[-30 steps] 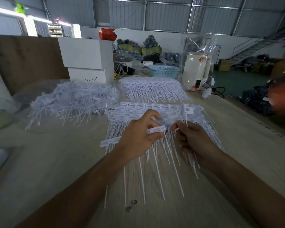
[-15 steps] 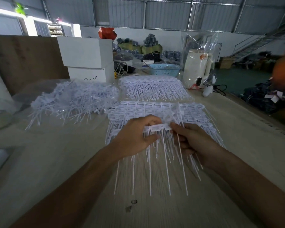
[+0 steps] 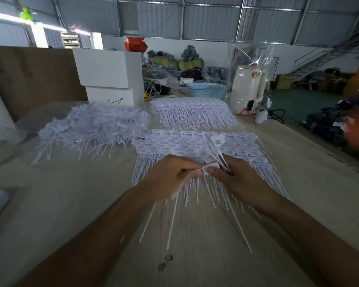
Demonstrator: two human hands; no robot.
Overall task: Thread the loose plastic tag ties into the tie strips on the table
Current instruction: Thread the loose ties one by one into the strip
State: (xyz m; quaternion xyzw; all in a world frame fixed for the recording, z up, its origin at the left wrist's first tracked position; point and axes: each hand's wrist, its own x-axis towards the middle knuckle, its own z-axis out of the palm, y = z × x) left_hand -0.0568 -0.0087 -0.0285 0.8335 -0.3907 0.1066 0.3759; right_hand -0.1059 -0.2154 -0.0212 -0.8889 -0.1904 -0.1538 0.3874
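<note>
My left hand and my right hand meet over the middle of the wooden table. Both pinch a white tie strip whose thin tails hang down toward me. My right hand also holds a small bundle of loose tag ties that stick up and away, one with a square tag head at its top. Under the hands lies a flat stack of tie strips with rows of tag heads. A heap of loose tag ties lies to the left.
A second stack of strips lies farther back. Behind it stand white boxes, a blue basket and a white kettle in clear plastic. A brown board lines the left. The table's right edge runs diagonally.
The strip went from stretched sideways in my left hand to gathered between both hands, which have drawn together. The loose ties in my right hand now stick up.
</note>
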